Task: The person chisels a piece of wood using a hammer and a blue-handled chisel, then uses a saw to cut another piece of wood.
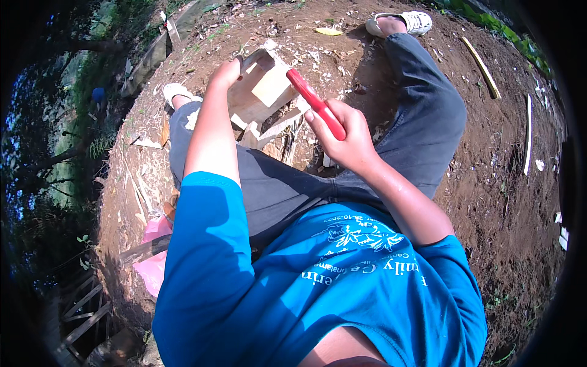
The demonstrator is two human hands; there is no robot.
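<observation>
Between my legs is a pale wooden box-like piece (249, 100) with a hollow, angular shape, tilted over the ground. My left hand (227, 71) grips its upper left edge, the fingers partly hidden behind the wood. In my right hand (347, 133) is a red-handled tool (306, 90), the fist wrapped round the lower part of the handle. The handle slants up and left, its far end by the right side of the wooden piece. No blade or head of the tool can be made out.
Wood chips and shavings (306, 46) litter the brown soil around my feet. Long wood strips (483, 68) lie to the right. A pink plastic bag (151, 257) and a dark wooden stick (145, 249) are by my left side. Dark foliage fills the far left.
</observation>
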